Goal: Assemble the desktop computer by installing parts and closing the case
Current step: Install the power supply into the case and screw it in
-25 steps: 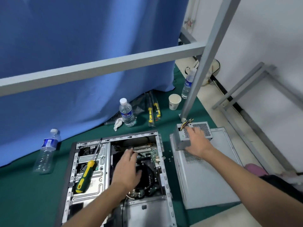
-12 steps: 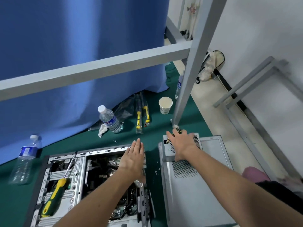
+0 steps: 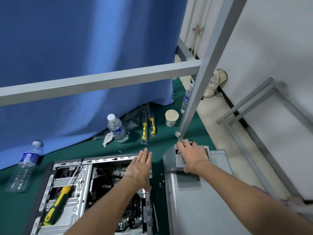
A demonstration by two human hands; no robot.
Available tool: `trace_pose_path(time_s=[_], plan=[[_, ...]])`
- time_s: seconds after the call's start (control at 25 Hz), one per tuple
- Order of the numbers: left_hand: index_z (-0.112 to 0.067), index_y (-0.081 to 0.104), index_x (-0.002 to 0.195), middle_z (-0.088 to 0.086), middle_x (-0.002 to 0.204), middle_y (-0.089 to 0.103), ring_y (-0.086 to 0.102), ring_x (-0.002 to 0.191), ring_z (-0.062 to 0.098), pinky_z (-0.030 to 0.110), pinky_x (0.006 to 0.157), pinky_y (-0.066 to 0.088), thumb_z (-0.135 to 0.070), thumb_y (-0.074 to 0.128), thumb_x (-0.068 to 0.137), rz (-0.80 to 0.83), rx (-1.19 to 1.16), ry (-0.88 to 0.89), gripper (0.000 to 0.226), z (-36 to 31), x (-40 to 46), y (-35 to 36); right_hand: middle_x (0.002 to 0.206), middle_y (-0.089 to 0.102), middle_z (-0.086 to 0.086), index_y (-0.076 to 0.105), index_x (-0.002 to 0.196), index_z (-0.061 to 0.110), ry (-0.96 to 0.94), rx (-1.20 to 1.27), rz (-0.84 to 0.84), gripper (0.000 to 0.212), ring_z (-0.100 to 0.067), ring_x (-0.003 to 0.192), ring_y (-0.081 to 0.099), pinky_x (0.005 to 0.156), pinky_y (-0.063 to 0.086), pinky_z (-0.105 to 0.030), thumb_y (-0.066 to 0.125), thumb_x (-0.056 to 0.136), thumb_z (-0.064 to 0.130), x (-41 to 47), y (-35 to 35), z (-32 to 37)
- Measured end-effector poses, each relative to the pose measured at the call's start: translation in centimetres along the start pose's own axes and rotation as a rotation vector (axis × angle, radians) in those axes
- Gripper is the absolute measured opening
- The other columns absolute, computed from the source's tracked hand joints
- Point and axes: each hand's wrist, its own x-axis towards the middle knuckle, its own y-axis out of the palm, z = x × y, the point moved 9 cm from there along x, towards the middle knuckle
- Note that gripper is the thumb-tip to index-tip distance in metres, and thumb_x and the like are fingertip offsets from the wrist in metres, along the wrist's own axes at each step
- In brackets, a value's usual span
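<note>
Clearly, in the head view, the work is being seen at an early-to-middle stage: the computer case point(image 3: 71, 192) is lying open on the green desk point(image 3: 20, 209), with its board and drive cage exposed, and the side panel point(image 3: 203, 209) is lying apart, to the right of the case. The power supply point(image 3: 172, 160) is being kept outside the case, resting on the far end of that panel, so its fitting, its wiring and the closing of the case are judged to be left. The right hand point(image 3: 193, 158) is being laid over the top of the power supply, fingers curled round it beside its coloured wires point(image 3: 179, 143). The left hand point(image 3: 139, 168) is being held flat and released, fingers straight, over the far right corner of the case, just left of the power supply and gripping nothing. A screwdriver point(image 3: 58, 202) is lying on the drive cage, left of that hand.
</note>
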Motion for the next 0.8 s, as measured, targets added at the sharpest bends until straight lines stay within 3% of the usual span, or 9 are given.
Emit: trace_pose_path(time_s=[0.16, 0.24, 0.36, 0.56, 0.72, 0.8], plan=[[-0.014, -0.014, 0.155, 0.002, 0.164, -0.014, -0.006, 0.152, 0.018, 0.037, 0.124, 0.004, -0.041, 0.072, 0.085, -0.161, -0.161, 0.01, 0.114, 0.0, -2.7, -0.3, 0.132, 0.041, -0.005, 0.018, 0.145, 0.023, 0.028, 0.066, -0.119, 0.113, -0.03, 0.114, 0.049, 0.087, 0.05, -0.044, 0.086, 0.058, 0.047, -3.6, -4.8, -0.2], [-0.018, -0.007, 0.157, 0.001, 0.166, -0.002, 0.01, 0.152, 0.02, 0.036, 0.123, 0.016, -0.035, 0.069, 0.089, -0.252, -0.287, 0.031, 0.103, -0.1, -4.6, 0.0, 0.124, 0.042, -0.002, 0.022, 0.139, 0.025, 0.06, 0.15, -0.179, 0.109, -0.028, 0.109, 0.052, 0.085, 0.051, -0.044, 0.082, 0.055, 0.059, -6.0, -7.5, -0.1], [-0.023, 0.005, 0.158, -0.004, 0.162, 0.019, 0.035, 0.142, 0.019, 0.034, 0.114, 0.034, -0.039, 0.071, 0.087, -0.245, -0.633, 0.081, 0.098, 0.1, -7.3, 0.5, 0.121, 0.045, 0.001, 0.025, 0.14, 0.027, 0.083, 0.321, -0.3, 0.11, -0.024, 0.107, 0.055, 0.086, 0.051, -0.043, 0.082, 0.052, 0.063, -9.7, -11.4, 0.0], [-0.026, 0.017, 0.155, 0.003, 0.156, 0.033, 0.036, 0.141, 0.019, 0.037, 0.115, 0.033, -0.046, 0.08, 0.077, -0.309, -1.137, 0.114, 0.103, 3.8, -12.5, -1.4, 0.138, 0.041, 0.005, 0.028, 0.144, 0.026, -0.035, 0.559, -0.486, 0.116, -0.016, 0.122, 0.048, 0.1, 0.046, -0.041, 0.089, 0.051, 0.056, -16.1, -17.4, 3.2], [-0.03, 0.018, 0.154, 0.0, 0.151, 0.04, 0.051, 0.128, 0.017, 0.032, 0.104, 0.046, -0.049, 0.085, 0.062, -0.368, -1.373, 0.186, 0.116, 6.7, -16.5, -4.5, 0.132, 0.048, 0.014, 0.037, 0.14, 0.03, -0.141, 0.912, -0.582, 0.111, -0.004, 0.119, 0.049, 0.104, 0.041, -0.028, 0.095, 0.047, 0.047, -20.5, -20.2, 5.3], [-0.03, 0.023, 0.152, -0.001, 0.147, 0.044, 0.057, 0.121, 0.012, 0.023, 0.095, 0.048, -0.042, 0.087, 0.063, -0.404, -1.453, 0.234, 0.111, 7.4, -18.3, -6.1, 0.125, 0.054, 0.026, 0.04, 0.133, 0.039, -0.182, 1.091, -0.602, 0.104, 0.01, 0.114, 0.052, 0.094, 0.04, -0.011, 0.097, 0.046, 0.039, -22.2, -20.7, 6.0]])
